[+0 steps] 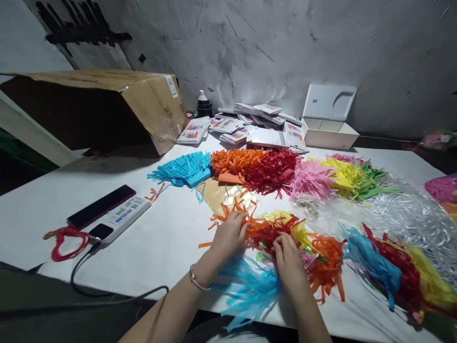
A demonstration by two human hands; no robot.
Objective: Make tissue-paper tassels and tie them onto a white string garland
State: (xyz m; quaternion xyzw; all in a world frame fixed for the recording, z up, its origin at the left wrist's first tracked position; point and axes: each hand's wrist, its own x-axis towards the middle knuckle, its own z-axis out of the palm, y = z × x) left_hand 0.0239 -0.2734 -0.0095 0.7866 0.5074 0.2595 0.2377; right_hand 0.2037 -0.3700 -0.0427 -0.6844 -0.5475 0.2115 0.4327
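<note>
Near the front edge of the white table, my left hand (pixel 231 232) has its fingers curled on an orange paper tassel (pixel 254 226). Just right of it, my right hand (pixel 288 252) closes its fingers at a red paper tassel (pixel 273 234). Yellow, pink and green strips show behind and beside the right hand. A light blue tassel (pixel 252 286) spreads below, between my forearms. Another orange tassel (pixel 325 259) lies to the right of my right hand. A silver bracelet is on my left wrist. The exact spot where the fingertips meet the paper is partly hidden by strips.
Fringed bundles, from blue (pixel 183 169) to yellow (pixel 341 174), lie in a row behind. Further back are flat packs (pixel 266 137), a white box (pixel 330 133) and a large carton (pixel 157 112). A phone (pixel 102 206) and power bank (pixel 124 219) lie left, tinsel (pixel 403 214) right.
</note>
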